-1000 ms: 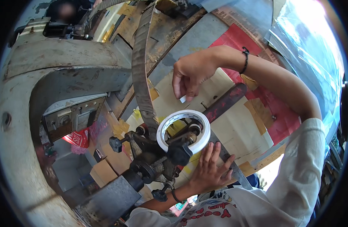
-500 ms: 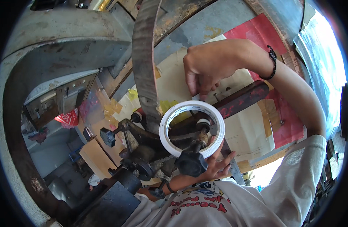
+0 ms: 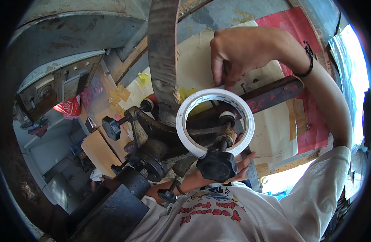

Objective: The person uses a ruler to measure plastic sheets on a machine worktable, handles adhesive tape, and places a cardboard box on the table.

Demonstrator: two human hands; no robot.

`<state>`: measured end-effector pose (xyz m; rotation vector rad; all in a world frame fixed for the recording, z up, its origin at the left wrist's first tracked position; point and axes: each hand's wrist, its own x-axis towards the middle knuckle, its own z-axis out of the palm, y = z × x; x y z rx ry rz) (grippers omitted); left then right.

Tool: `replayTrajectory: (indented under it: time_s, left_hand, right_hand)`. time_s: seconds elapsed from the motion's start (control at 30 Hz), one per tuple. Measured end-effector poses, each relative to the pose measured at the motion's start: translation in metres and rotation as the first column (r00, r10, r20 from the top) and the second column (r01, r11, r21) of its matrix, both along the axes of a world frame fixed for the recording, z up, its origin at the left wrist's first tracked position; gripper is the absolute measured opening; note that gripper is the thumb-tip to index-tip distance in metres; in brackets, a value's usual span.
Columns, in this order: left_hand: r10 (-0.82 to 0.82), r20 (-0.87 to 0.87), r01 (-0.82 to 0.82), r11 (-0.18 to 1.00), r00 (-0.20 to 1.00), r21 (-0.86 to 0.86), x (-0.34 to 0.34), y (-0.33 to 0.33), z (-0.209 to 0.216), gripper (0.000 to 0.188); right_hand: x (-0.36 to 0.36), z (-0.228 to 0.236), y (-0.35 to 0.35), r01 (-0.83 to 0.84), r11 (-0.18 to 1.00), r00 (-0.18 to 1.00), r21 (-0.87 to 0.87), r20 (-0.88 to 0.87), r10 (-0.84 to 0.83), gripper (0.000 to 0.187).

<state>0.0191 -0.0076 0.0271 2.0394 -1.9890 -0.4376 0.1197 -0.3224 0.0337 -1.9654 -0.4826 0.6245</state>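
My right hand reaches down over the pale, paper-covered work surface, beyond a dark bar. Its thumb and fingers are pinched together; what lies between them is too small to make out. My left hand is partly hidden behind a roll of white tape and a black knob. Its visible fingers are stretched out and a little apart beside a flat metal strip. The tape roll hangs around a knobbed screw on the machine's dark bracket.
A wide grey band runs down past the bracket. The machine's grey frame curves around on the left. Red sheet edges the work surface. A cardboard box and a red bag are farther left.
The whole view has shifted, so the machine and hands appear farther right, the right hand also higher. Both hands keep nearly the same places relative to the machine.
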Motion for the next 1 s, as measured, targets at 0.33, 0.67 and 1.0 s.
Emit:
replayTrajectory:
  time_s: [0.33,0.67,1.0]
  left_hand:
    - [0.017,0.028,-0.015,0.998,0.999,-0.068,0.001,-0.003,-0.001,0.054]
    - [0.024,0.141,-0.006,0.992,0.99,-0.127,0.002,-0.006,-0.002,0.053]
    - [0.025,0.121,-0.011,0.993,0.992,-0.114,0.002,0.0,-0.007,0.054]
  right_hand:
    - [-0.001,0.021,0.005,0.064,0.997,0.992,-0.051,-0.11,-0.07,0.023]
    - [0.011,0.006,-0.011,-0.174,0.93,0.98,0.324,-0.039,0.197,0.024]
    - [0.012,0.017,-0.014,-0.212,0.94,0.967,0.267,-0.083,0.241,0.023]
